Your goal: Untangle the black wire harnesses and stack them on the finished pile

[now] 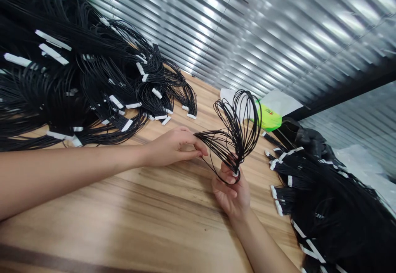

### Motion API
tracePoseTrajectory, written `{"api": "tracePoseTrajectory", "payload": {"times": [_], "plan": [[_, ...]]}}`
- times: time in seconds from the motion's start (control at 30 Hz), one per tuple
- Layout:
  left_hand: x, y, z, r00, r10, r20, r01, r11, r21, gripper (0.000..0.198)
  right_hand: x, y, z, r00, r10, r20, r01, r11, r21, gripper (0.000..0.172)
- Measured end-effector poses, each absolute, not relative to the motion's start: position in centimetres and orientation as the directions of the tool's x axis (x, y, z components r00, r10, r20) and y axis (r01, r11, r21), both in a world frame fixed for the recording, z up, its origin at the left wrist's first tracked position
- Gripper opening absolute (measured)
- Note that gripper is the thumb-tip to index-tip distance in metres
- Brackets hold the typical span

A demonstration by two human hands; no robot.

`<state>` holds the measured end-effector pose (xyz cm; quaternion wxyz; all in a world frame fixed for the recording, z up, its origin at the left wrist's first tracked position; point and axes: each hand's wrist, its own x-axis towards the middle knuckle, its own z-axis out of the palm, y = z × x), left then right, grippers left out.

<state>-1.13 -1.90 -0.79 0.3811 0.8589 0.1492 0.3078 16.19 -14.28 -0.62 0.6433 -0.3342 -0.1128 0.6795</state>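
A looped bundle of thin black wires [239, 130] stands up above the wooden table [123, 207] between both hands. My left hand [175, 145] reaches in from the left and pinches one end of the bundle between thumb and fingers. My right hand [232, 190] comes up from below, palm up, fingers closed on the lower end of the loop where a small white connector shows.
A big pile of black wire harnesses with white connectors [71, 83] covers the table's left and back. Another such pile [324, 207] lies at the right edge. A green and white bag [269, 114] sits behind the loop. Metal slatted shutters [278, 29] form the backdrop.
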Motion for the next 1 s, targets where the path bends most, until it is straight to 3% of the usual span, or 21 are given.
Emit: {"api": "tracePoseTrajectory", "payload": {"times": [0.13, 0.43, 0.57, 0.7, 0.83, 1.0], "plan": [[-1.3, -2.2, -0.9, 0.652, 0.555, 0.516, 0.098, -0.737, 0.669, 0.01, 16.2, -14.3, -0.9, 0.032, 0.96, -0.278, -0.824, -0.132, -0.551, 0.011], [-1.6, -2.9, -0.1, 0.434, 0.641, 0.633, 0.346, -0.767, 0.541, 0.019, 16.1, -14.8, -1.1, -0.049, 0.941, -0.336, -0.834, -0.223, -0.504, 0.017], [-1.3, -1.9, -0.7, 0.422, 0.726, 0.544, 0.279, -0.674, 0.683, 0.019, 16.0, -14.9, -1.0, -0.053, 0.924, -0.379, -0.807, -0.264, -0.528, 0.017], [-1.1, -1.4, -1.3, 0.483, 0.783, 0.392, -0.04, -0.428, 0.903, 0.024, 15.5, -14.9, -0.7, -0.036, 0.93, -0.365, -0.777, -0.256, -0.575, 0.019], [-1.2, -1.5, -1.1, 0.633, 0.694, 0.343, -0.165, -0.312, 0.936, 0.011, 15.2, -14.8, -0.6, -0.021, 0.919, -0.395, -0.738, -0.281, -0.614, 0.026], [-1.0, -1.0, -1.1, 0.584, 0.74, 0.332, -0.157, -0.298, 0.941, 0.021, 15.4, -14.3, -0.9, 0.1, 0.937, -0.336, -0.744, -0.154, -0.65, 0.02]]}}
